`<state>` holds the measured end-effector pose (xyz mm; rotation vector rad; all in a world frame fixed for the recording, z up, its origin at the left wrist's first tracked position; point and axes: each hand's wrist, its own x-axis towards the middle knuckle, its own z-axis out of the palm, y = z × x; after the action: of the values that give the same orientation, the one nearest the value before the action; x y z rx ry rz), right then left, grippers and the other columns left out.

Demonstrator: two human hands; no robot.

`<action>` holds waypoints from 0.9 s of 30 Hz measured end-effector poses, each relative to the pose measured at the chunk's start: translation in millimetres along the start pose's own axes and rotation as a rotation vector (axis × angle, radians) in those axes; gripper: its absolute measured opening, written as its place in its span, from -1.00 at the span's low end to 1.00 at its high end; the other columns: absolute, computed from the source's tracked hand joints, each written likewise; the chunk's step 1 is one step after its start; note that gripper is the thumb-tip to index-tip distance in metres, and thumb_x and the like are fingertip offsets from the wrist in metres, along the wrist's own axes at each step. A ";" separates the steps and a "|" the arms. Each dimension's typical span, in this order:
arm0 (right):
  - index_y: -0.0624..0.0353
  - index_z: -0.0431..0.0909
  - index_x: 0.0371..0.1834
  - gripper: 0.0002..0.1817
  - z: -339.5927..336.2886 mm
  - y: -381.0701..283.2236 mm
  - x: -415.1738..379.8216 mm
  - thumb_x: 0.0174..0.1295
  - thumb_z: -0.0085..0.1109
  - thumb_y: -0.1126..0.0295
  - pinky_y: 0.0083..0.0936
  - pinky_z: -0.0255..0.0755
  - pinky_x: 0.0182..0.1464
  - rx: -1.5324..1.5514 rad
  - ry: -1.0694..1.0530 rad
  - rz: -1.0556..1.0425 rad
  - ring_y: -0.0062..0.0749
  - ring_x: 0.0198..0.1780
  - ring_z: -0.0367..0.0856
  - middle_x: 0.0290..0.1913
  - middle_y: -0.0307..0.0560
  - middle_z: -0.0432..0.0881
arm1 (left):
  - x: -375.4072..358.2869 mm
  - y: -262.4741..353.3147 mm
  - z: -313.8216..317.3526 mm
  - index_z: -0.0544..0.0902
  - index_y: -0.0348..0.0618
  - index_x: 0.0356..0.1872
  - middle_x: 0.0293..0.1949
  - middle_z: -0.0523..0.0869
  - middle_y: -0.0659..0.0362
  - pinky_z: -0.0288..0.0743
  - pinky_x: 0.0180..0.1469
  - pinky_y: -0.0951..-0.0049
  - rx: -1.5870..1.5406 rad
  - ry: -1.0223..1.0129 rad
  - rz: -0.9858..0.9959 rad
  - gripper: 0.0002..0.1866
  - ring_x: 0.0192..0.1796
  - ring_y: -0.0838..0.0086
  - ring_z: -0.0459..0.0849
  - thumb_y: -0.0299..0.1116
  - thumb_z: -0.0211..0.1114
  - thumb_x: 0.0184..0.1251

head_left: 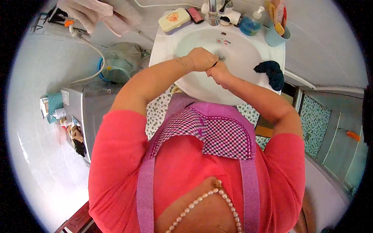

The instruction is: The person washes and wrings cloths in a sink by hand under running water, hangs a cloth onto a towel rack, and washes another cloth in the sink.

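Note:
Both my hands are over the white washbasin point(194, 79), pressed together near its middle. My left hand point(203, 59) is closed in a fist, and my right hand point(220, 73) is closed against it from below. A small sliver of dark cloth point(215, 64) shows between the two fists; the rest of it is hidden by the fingers. On the basin's right rim lies a bunched black cloth item point(272, 73), sock-like in shape, apart from my hands. Beyond my fists is the drain point(220, 58), partly covered.
A faucet point(213, 15) stands at the basin's back. Along the back rim are a soap box point(175, 21), a pink sponge point(195, 15), a blue pump bottle point(250, 24) and a cup of brushes point(278, 37). A grey washing machine point(99, 112) stands left.

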<state>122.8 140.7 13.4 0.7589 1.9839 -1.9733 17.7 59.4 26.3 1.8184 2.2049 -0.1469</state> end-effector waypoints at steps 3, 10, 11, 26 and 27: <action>0.20 0.41 -0.60 -0.94 2.4 2.6 1.5 -0.19 0.08 0.54 -0.52 -0.05 -0.79 0.036 -0.022 0.045 -0.57 -0.81 0.13 -0.74 -0.25 0.29 | -4.2 0.6 -0.4 0.52 -0.14 -0.39 -0.49 0.66 0.06 0.53 -0.39 0.17 -0.003 -0.020 -0.034 -0.85 -0.38 0.16 0.67 -0.31 0.13 0.06; 0.19 0.43 -0.33 -0.73 1.0 -5.4 15.0 -0.16 0.21 0.45 -0.53 0.18 -0.66 -0.407 -0.039 -0.075 -0.52 -0.65 0.35 -0.60 -0.22 0.41 | -23.3 -2.4 -7.5 0.48 -0.14 -0.25 -0.42 0.65 0.04 0.52 -0.29 0.21 -0.171 0.082 -0.183 -0.78 -0.32 0.16 0.66 -0.40 0.18 0.01; 0.19 0.42 -0.24 -0.67 -3.5 -10.1 13.9 -0.14 0.22 0.43 -0.51 0.24 -0.47 -0.402 -0.037 -0.130 -0.47 -0.48 0.40 -0.48 -0.16 0.44 | -29.2 -2.6 -10.4 0.48 -0.14 -0.21 -0.42 0.65 0.05 0.52 -0.27 0.24 -0.229 0.115 -0.248 -0.74 -0.31 0.19 0.66 -0.41 0.20 0.00; 0.13 0.41 -0.27 -0.71 119.6 -71.2 2.3 -0.05 0.28 0.53 -0.46 0.30 0.09 0.047 -0.040 -0.590 -0.42 0.07 0.39 0.00 -0.22 0.44 | -218.0 -114.4 -38.1 0.60 -0.21 -0.17 -0.26 0.64 0.24 0.47 -0.13 0.51 -1.595 0.859 -0.437 -0.73 -0.17 0.57 0.55 -0.22 0.18 0.26; 0.13 0.41 -0.29 -0.72 132.3 -73.9 2.7 -0.05 0.28 0.54 -0.44 0.29 0.10 0.093 -0.051 -0.553 -0.42 0.07 0.39 0.00 -0.21 0.44 | -229.9 -126.9 -37.5 0.58 -0.21 -0.22 -0.30 0.64 0.23 0.48 -0.14 0.50 -1.626 0.951 -0.414 -0.74 -0.21 0.53 0.57 -0.21 0.16 0.27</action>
<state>57.7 15.0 67.6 0.1728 2.2573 -2.3571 -72.6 -174.3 113.3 0.4143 1.7845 2.0433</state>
